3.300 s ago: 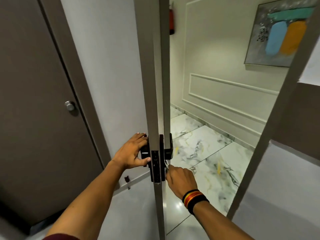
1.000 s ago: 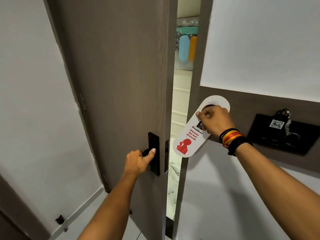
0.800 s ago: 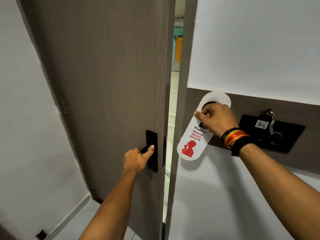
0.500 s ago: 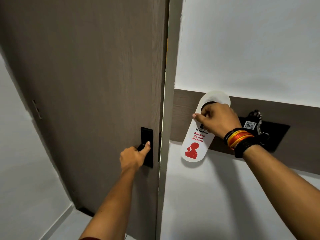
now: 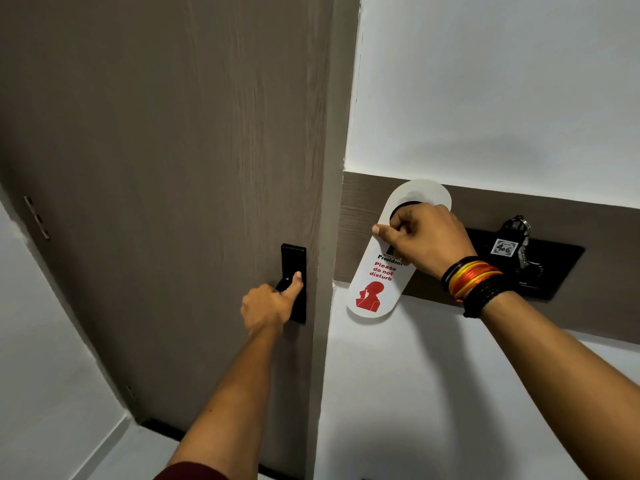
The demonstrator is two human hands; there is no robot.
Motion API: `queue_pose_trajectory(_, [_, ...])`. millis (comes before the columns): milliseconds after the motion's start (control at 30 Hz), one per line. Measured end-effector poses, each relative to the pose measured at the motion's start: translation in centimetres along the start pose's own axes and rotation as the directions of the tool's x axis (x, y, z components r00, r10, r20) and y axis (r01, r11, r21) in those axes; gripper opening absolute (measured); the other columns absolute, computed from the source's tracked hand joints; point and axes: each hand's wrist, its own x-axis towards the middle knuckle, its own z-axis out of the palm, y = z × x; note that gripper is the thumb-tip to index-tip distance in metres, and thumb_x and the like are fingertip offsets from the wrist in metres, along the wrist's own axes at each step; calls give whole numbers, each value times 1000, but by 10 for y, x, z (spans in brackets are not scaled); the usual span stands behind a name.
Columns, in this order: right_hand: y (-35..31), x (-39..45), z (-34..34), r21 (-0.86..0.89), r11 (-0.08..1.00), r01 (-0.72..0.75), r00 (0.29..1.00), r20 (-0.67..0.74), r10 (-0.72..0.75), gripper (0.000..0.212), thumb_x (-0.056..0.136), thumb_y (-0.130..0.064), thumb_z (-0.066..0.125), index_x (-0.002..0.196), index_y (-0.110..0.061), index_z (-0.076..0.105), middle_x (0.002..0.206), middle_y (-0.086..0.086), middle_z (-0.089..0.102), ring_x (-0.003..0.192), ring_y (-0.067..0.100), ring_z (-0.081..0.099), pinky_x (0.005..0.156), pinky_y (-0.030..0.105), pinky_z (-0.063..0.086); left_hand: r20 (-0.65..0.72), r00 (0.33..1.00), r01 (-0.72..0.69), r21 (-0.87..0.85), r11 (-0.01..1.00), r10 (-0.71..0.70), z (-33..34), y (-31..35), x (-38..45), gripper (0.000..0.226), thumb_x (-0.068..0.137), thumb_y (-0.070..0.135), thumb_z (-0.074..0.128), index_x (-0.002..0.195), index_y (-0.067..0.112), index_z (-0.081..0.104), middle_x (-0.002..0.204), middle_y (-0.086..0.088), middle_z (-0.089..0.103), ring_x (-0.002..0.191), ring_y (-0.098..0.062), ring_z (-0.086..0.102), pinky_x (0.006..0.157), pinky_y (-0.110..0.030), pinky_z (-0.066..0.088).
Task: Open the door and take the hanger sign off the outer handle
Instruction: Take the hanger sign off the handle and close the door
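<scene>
While the door (image 5: 166,188) looks pretty much shut against the frame (image 5: 327,202), with no gap showing along its edge, I'd say the biggest risk is that it isn't latched, so letting go of the handle (image 5: 293,284) too soon could leave it ajar or let it swing. The left hand (image 5: 268,306) is wrapped around the inner handle with the thumb pressed up on the black plate, so the lever itself is mostly buried under the fingers and I can't tell if it's turned or level. Next down in size, the sign (image 5: 384,268) is off the outer handle and in the right hand (image 5: 426,240), held up in front of the brown wall strip (image 5: 360,216); the fingers are clenched on it just below the hanging hole, thumb out front. It's thin card held near one end, so I'd guess it could bend or slip out if the grip goes lazy, or snag if it swings toward the door edge. The hand covers part of the printing, only "Please do not disturb" and a red figure read clearly, and the logo above is too small to make out. Smaller still, there's a black wall panel (image 5: 554,268) behind the wrist with keys (image 5: 516,240) hanging at it; the tag number is blurry, maybe 406, and the bracelets (image 5: 474,282) block the panel's left end.
</scene>
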Motion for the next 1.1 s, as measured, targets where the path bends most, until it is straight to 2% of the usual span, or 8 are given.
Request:
queue_pose_trajectory(400, [-2, 3, 4, 68, 997, -43, 999, 14, 42, 42, 92, -57, 66, 70, -21, 69, 57, -4, 72, 58, 9, 70, 72, 40, 63, 35, 999, -29, 54, 998, 27, 3, 7, 8, 82, 85, 86, 40, 59, 9, 53, 58, -2, 47, 71, -28, 54, 66, -34, 41])
queue_pose_trajectory(500, [-4, 4, 6, 83, 995, -57, 998, 13, 57, 41, 92, -57, 67, 70, -21, 70, 57, -4, 73, 56, 6, 70, 73, 40, 64, 24, 992, -124, 191, 974, 121, -9, 7, 13, 86, 82, 89, 41, 62, 8, 60, 59, -5, 54, 69, -30, 60, 66, -34, 46])
queue_pose_trajectory(600, [-6, 4, 7, 68, 996, -62, 998, 19, 61, 41, 92, -55, 67, 69, -21, 70, 58, -4, 73, 59, 9, 71, 73, 41, 64, 34, 976, -213, 385, 898, 217, -15, 6, 21, 94, 76, 95, 34, 66, 9, 69, 77, -13, 72, 86, -34, 68, 79, -38, 56])
queue_pose_trajectory(733, [-9, 5, 9, 44, 996, -78, 997, 12, 77, 45, 91, -56, 67, 67, -19, 69, 58, -3, 72, 64, 15, 71, 73, 42, 63, 70, 962, -253, 582, 773, 263, -21, 10, 27, 108, 75, 98, 23, 89, 7, 80, 102, -19, 75, 114, -37, 60, 101, -48, 49])
queue_pose_trajectory(867, [-16, 3, 13, -3, 997, -81, 997, 18, 81, 45, 92, -56, 66, 72, -16, 71, 65, -3, 72, 67, 19, 71, 70, 38, 61, 114, 949, -284, 715, 639, 294, -39, 15, 18, 116, 80, 95, 16, 135, 3, 61, 133, -21, 63, 128, -39, 53, 121, -61, 26])
queue_pose_trajectory(967, [-28, 1, 21, -43, 997, -70, 997, 23, 71, 46, 93, -53, 66, 71, -13, 68, 67, -1, 68, 71, 24, 67, 65, 32, 51, 80, 868, -437, 588, 681, 489, -51, 15, 1, 81, 94, 76, 27, 122, 9, 61, 121, -16, 65, 114, -35, 59, 108, -52, 44])
queue_pose_trajectory(1033, [-40, 0, 27, -37, 997, -68, 997, 32, 69, 46, 93, -52, 66, 71, -12, 67, 70, 1, 69, 71, 26, 66, 67, 33, 52, 64, 789, -598, 307, 740, 611, -60, 15, -8, 51, 99, 60, 40, 113, 16, 61, 110, -7, 67, 99, -28, 62, 86, -44, 55])
queue_pose_trajectory(1100, [-51, 1, 32, -36, 996, -76, 996, 47, 77, 45, 94, -51, 65, 72, -12, 67, 71, 3, 69, 71, 27, 65, 68, 34, 52, 179, 762, -626, -44, 779, 623, -70, 19, -13, 30, 99, 52, 51, 108, 26, 62, 102, 4, 71, 87, -21, 66, 77, -43, 60])
